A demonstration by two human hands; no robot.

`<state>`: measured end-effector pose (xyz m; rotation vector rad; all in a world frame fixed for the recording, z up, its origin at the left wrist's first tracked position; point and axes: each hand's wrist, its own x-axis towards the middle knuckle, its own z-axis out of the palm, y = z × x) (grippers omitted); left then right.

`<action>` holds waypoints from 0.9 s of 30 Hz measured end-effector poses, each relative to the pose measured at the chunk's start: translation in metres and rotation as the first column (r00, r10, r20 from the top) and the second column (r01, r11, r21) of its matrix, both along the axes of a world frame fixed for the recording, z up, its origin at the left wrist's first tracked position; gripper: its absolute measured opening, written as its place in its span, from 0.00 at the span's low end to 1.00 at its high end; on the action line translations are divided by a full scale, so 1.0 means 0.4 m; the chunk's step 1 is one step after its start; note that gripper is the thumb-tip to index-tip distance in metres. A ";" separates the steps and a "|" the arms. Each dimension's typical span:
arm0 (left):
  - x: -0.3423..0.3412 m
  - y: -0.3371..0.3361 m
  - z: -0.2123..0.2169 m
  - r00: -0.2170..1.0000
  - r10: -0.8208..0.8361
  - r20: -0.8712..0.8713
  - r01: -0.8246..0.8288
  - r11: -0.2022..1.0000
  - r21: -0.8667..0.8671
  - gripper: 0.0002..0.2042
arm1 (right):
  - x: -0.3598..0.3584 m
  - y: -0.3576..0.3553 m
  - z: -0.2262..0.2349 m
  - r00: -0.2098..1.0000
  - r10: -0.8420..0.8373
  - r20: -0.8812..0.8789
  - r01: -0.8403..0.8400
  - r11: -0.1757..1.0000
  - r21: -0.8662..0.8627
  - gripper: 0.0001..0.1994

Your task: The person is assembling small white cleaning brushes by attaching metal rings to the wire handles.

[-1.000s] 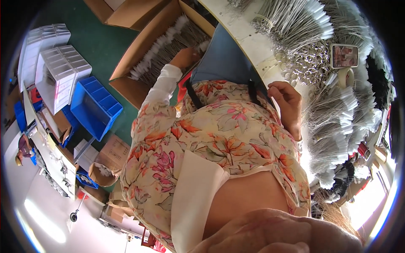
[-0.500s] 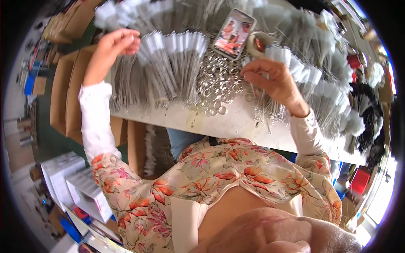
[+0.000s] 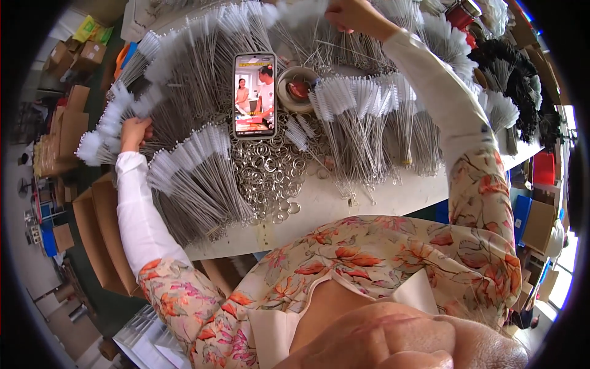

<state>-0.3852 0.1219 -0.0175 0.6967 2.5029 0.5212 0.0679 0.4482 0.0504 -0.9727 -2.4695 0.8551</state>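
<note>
Left grip [image 3: 136,133] is curled at the heads of white-bristled brushes [image 3: 103,146] by the desk's left end; we can't tell whether the fingers are closed on a stem or only resting there. Right grip [image 3: 355,17] is half folded over the far brush pile [image 3: 353,52], fingertips near the upper edge, hold also unclear. Brushes lie all over the desk [image 3: 402,198]: a fanned bunch [image 3: 195,177] just right of our left forearm, another bunch [image 3: 362,117] right of the tape roll [image 3: 296,90]. Loose metal rings [image 3: 267,175] are heaped between those two, below the phone [image 3: 254,95]. For handling, we'd judge it best to take stems by the bare wire, not the bristles, since the tufts look easy to crush. Wires cross and overlap a lot, so we should lift slowly and part them, or neighbours probably get dragged along. Good to have heads facing one way, loops toward our body, as in the fanned bunch. Our right arm reaches across the brushes on that side, so we should hold the sleeve [image 3: 430,80] high to avoid snagging.
</note>
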 end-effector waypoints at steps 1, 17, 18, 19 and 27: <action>0.003 -0.004 0.009 0.999 0.005 0.052 -0.006 1.000 0.016 0.11 | -0.028 0.035 -0.024 0.978 -0.038 0.205 0.025 0.998 0.062 0.13; 0.346 0.305 0.203 0.959 -0.282 0.011 0.259 0.895 0.362 0.17 | -0.095 0.075 -0.071 0.961 -0.268 0.072 0.242 0.935 0.258 0.15; 0.319 0.325 0.151 0.909 -0.382 -0.169 0.416 0.863 0.286 0.17 | -0.110 0.080 -0.086 0.970 -0.241 0.032 0.225 0.939 0.260 0.15; 0.300 0.340 0.102 0.813 -0.485 -0.321 0.555 0.811 0.182 0.17 | -0.114 0.086 -0.095 0.975 -0.221 0.004 0.212 0.942 0.262 0.15; 0.275 0.288 0.101 0.806 -0.415 -0.422 0.526 0.829 0.188 0.12 | -0.129 0.060 0.049 0.919 -0.284 -0.273 0.287 0.957 -0.030 0.12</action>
